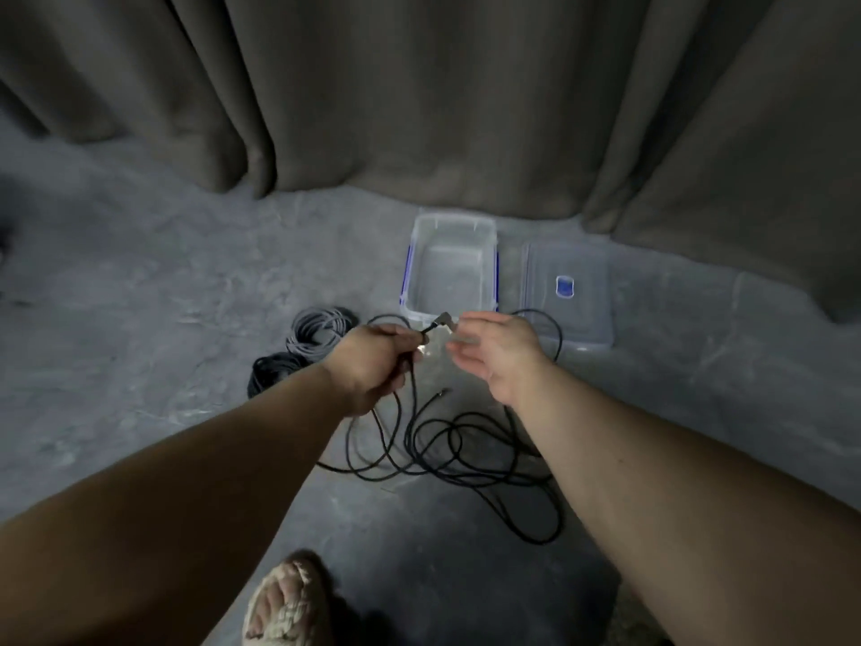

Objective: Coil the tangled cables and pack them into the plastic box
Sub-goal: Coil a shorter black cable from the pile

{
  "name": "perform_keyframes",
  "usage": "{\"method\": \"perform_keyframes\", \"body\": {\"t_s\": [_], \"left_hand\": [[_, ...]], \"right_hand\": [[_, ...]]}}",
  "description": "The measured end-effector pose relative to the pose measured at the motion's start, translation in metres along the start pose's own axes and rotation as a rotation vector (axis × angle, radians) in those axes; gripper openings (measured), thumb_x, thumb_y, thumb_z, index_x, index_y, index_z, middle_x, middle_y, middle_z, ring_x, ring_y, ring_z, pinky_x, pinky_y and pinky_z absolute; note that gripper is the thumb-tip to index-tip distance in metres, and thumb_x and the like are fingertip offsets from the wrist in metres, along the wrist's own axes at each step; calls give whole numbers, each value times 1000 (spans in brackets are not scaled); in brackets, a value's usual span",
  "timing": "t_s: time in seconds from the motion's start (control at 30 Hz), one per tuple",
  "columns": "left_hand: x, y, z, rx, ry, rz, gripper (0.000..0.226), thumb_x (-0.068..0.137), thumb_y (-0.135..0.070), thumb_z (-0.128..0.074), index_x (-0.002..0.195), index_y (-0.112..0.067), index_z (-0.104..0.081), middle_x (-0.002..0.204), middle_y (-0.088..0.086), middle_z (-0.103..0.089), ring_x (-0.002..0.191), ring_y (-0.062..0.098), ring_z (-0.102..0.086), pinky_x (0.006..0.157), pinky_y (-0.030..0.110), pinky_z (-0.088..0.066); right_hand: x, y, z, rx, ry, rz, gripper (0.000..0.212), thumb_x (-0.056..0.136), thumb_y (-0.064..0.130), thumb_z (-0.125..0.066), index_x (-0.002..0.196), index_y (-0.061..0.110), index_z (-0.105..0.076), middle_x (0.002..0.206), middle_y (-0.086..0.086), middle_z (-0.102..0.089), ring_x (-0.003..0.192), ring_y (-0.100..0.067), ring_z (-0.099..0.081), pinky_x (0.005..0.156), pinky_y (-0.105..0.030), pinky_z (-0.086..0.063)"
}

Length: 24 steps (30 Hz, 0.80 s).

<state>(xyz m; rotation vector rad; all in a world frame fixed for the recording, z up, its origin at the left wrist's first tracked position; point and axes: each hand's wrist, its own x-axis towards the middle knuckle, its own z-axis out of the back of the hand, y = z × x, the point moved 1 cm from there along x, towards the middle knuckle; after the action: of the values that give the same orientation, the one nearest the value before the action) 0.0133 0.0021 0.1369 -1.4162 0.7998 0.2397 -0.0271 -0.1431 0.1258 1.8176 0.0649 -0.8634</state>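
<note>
The clear plastic box [449, 268] stands open on the grey floor [140, 282] by the curtain [419, 86], nothing in it, its lid [566, 296] just beside. The left hand [372, 361] has a closed grip on the black cable [442, 454], which sprawls tangled on the floor before the box; the right hand [496, 354] hangs loosely open. Grey coil [321, 326] and black coil [275, 373] lie left.

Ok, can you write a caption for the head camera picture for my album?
Left hand grips the loose black cable near its plug, right hand open beside it, before the empty plastic box.
</note>
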Motion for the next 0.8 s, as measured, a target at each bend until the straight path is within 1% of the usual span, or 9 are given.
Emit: {"method": "perform_keyframes", "body": {"t_s": [0.07,0.13,0.23,0.3,0.43,0.57,0.63,0.7,0.8], "left_hand": [[-41,-27,-6,-123,24,-24,15,96,-7,-53,82,-10,-59,53,-2,-57,37,1,-43,37,12,-40],[-82,-49,-14,-209,67,-50,20,97,-7,-50,79,-9,-58,57,-1,-57,39,0,-47,40,12,-44],[-133,-72,-26,-369,118,-80,23,98,-7,-48,77,-7,-58,59,1,-63,45,1,-56,46,13,-50],[-164,-82,-31,-476,123,-125,21,97,-5,-49,77,-9,-55,62,3,-67,49,3,-61,50,15,-53],[-191,-84,-32,-603,50,-233,26,95,-2,-53,74,-16,-48,73,4,-67,60,5,-63,56,16,-53],[-200,-83,-27,-652,-12,-278,17,93,-2,-56,80,-13,-59,72,1,-68,61,3,-63,56,16,-52],[-199,-80,-25,-652,-40,-294,14,93,-5,-58,81,-13,-59,71,-1,-69,63,3,-63,58,16,-51],[-195,-75,-23,-666,-64,-292,10,93,-13,-59,83,-16,-59,73,-2,-71,71,6,-64,63,19,-50],[-188,-72,-20,-673,-65,-208,13,96,-21,-53,86,-16,-61,74,-2,-73,70,6,-67,60,20,-50]], "right_hand": [[-40,24,-4,-50,59,14,8,93,9,-58,100,12,-61,95,-6,-67,73,-22,-68,77,-35,-55],[-80,45,-6,-111,160,33,16,94,13,-56,110,13,-60,101,-4,-68,76,-22,-69,84,-40,-52],[-135,72,-4,-220,320,74,15,94,15,-52,103,19,-64,90,0,-71,76,-21,-70,78,-35,-47],[-166,86,0,-278,362,127,15,94,15,-51,94,20,-65,81,0,-70,74,-18,-67,72,-31,-43],[-189,100,12,-266,287,250,14,91,10,-58,79,15,-64,67,0,-63,60,-11,-55,66,-28,-44],[-186,105,16,-259,169,344,13,87,9,-67,74,13,-64,62,0,-52,51,-9,-42,58,-26,-41],[-179,104,15,-330,81,417,19,84,18,-72,68,14,-62,55,5,-51,51,-9,-42,56,-25,-39],[-170,101,14,-356,-3,455,28,82,26,-75,61,17,-58,47,15,-50,54,-7,-45,61,-26,-41],[-162,96,14,-300,-88,460,32,81,28,-76,59,18,-54,49,15,-49,56,-7,-45,62,-27,-41]]}}
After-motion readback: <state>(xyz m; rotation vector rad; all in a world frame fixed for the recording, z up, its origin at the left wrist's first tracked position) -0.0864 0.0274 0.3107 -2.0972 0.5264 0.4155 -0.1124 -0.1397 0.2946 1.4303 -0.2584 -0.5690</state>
